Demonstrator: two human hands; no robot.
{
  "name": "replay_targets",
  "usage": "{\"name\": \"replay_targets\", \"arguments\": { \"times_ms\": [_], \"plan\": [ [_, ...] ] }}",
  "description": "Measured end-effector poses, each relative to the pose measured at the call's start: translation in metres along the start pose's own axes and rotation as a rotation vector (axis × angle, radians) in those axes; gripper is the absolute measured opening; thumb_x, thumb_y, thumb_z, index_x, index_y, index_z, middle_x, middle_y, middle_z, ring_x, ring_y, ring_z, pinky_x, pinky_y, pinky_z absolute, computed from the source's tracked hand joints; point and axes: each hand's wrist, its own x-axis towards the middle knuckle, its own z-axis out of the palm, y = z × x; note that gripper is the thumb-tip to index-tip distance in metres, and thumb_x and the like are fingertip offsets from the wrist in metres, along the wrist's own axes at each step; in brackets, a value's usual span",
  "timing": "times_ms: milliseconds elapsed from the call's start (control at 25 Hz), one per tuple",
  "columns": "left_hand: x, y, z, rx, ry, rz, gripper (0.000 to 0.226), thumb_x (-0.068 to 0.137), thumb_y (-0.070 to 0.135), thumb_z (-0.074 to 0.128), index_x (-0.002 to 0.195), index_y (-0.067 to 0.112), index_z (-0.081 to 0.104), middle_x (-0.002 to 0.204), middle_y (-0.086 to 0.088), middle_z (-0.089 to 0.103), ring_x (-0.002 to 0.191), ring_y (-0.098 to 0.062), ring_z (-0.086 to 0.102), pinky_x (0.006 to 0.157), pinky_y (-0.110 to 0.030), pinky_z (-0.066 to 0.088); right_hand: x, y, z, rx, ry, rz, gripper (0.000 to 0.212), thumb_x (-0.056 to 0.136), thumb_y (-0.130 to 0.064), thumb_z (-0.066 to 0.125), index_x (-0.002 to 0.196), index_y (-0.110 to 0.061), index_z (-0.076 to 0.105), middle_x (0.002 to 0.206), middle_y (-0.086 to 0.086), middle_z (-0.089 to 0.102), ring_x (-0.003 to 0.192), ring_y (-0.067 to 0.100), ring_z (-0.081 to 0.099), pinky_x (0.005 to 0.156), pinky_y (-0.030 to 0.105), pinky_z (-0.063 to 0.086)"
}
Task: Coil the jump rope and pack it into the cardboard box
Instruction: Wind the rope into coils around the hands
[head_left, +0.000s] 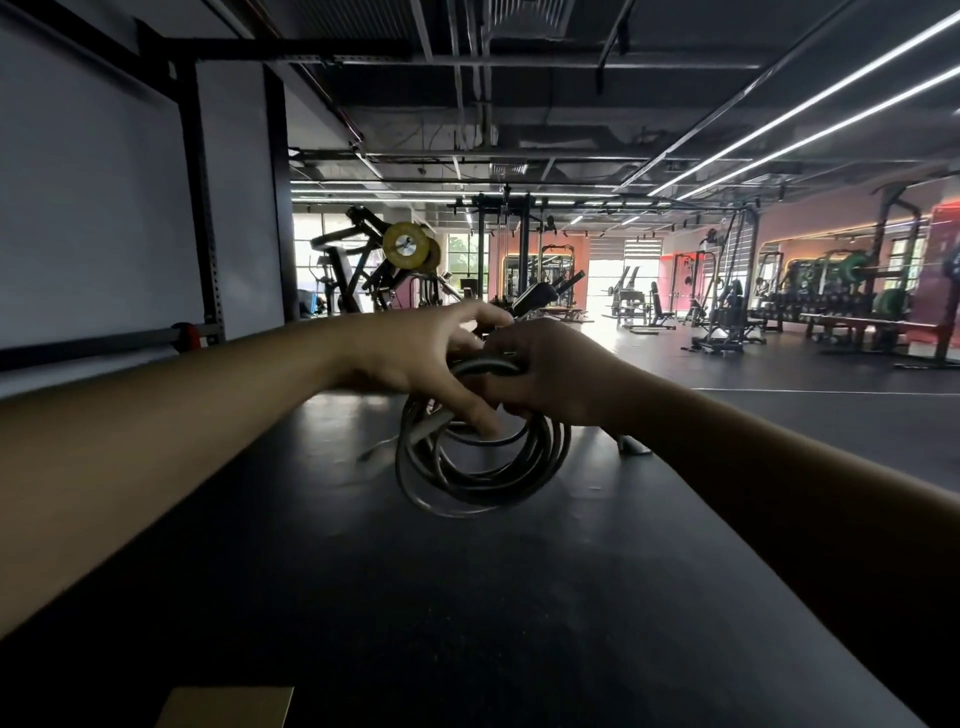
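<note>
The jump rope (483, 478) is dark and wound into several loops that hang in the air above the black floor. My right hand (550, 374) grips the top of the coil. My left hand (431, 358) is beside it, fingers curled over the loops and down through the coil's left side. A loose end of rope (379, 448) sticks out to the left, blurred. The handles are hidden behind my hands. A brown corner of the cardboard box (228, 706) shows at the bottom edge, left of centre, below my arms.
Black rubber floor (467, 597) stretches ahead. A dark rack frame (200, 208) and white wall stand on the left. Weight machines (384, 265), benches and racks (852, 306) fill the far half of the gym.
</note>
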Motion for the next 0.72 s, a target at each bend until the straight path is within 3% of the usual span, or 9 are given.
{"name": "replay_targets", "arguments": {
  "times_ms": [80,160,280,360,520,600,720],
  "plan": [
    [0.009,0.003,0.011,-0.004,-0.069,0.010,0.071,0.067,0.009,0.092,0.126,0.022,0.055,0.109,0.002,0.075,0.097,-0.011,0.073,0.075,-0.016,0.056,0.002,0.000,-0.003,-0.048,-0.046,0.000,0.015,0.087,-0.026,0.077,0.079,-0.035,0.068,0.057,-0.029,0.065,0.050,-0.010,0.059,0.051,0.007,0.040],
    [0.012,-0.003,0.021,-0.077,-0.054,0.006,0.043,0.070,0.009,0.089,0.104,0.017,0.065,0.086,-0.002,0.078,0.076,-0.020,0.076,0.067,-0.028,0.060,-0.002,0.002,-0.008,-0.059,-0.085,0.033,0.008,0.087,-0.032,0.076,0.081,-0.030,0.072,0.059,-0.019,0.066,0.050,-0.008,0.057,0.051,0.008,0.039],
    [0.012,-0.004,0.034,-0.184,-0.008,-0.012,0.021,0.076,0.015,0.085,0.087,0.016,0.067,0.056,0.002,0.066,0.046,-0.013,0.061,0.049,-0.026,0.056,-0.010,0.011,-0.009,-0.068,-0.095,0.042,0.036,0.090,-0.048,0.069,0.092,-0.013,0.076,0.072,0.003,0.071,0.058,0.003,0.056,0.058,0.020,0.043],
    [0.014,-0.002,0.037,-0.084,0.032,-0.033,0.024,0.076,0.028,0.085,0.083,0.015,0.066,0.050,0.001,0.058,0.041,-0.011,0.054,0.043,-0.022,0.048,-0.015,0.015,-0.007,-0.035,-0.062,0.068,0.048,0.089,-0.055,0.066,0.089,-0.008,0.074,0.072,0.013,0.067,0.060,0.009,0.053,0.057,0.026,0.042],
    [0.010,-0.003,0.025,0.016,0.145,-0.005,0.029,0.079,0.043,0.079,0.086,0.017,0.068,0.054,0.004,0.059,0.048,-0.012,0.056,0.046,-0.025,0.049,-0.024,0.020,-0.023,0.149,0.109,0.192,0.046,0.093,-0.050,0.064,0.091,-0.005,0.070,0.072,0.004,0.063,0.047,0.007,0.047,0.044,0.019,0.037],
    [0.004,-0.006,0.018,-0.061,0.243,0.029,0.030,0.084,0.038,0.076,0.088,0.010,0.067,0.055,0.000,0.056,0.044,-0.012,0.052,0.044,-0.023,0.047,-0.029,0.024,-0.031,0.182,0.170,0.204,0.043,0.098,-0.047,0.058,0.092,-0.006,0.070,0.068,-0.008,0.063,0.043,-0.003,0.047,0.047,0.017,0.038],
    [0.000,-0.010,0.015,-0.294,0.358,0.077,0.039,0.087,0.035,0.073,0.091,-0.002,0.063,0.050,0.001,0.048,0.042,-0.013,0.043,0.046,-0.025,0.044,-0.032,0.020,-0.029,0.337,0.183,0.230,0.054,0.102,-0.051,0.045,0.102,-0.005,0.072,0.061,-0.015,0.063,0.050,-0.004,0.054,0.058,0.021,0.041]
  ]
}}
